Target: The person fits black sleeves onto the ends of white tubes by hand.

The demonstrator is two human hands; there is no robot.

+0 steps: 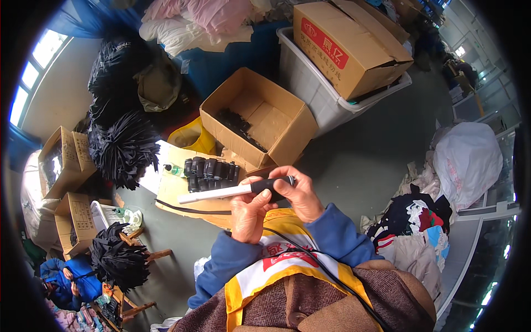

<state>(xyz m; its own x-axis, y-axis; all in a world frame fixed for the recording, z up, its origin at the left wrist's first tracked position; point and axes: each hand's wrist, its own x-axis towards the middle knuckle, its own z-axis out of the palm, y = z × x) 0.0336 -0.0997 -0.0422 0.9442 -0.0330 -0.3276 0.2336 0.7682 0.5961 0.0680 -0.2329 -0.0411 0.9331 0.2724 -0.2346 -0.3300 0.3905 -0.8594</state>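
Between my two hands is a white rod that points left, with a roll of black strip wound round its right end. My left hand is closed where the white part meets the black, thumb laid along the roll. The fingers and thumb of my right hand pinch the roll's right end. A flat black strip runs from the left over a cardboard sheet to my left hand; its join with the roll is hidden. Several small black rolls stand bunched on the sheet, just beyond the rod.
An open cardboard box with black pieces inside stands ahead, beside a yellow bucket. A grey bin bears a large carton. Black strips hang in bundles at left. A person in blue sits lower left; cloth heaps lie right.
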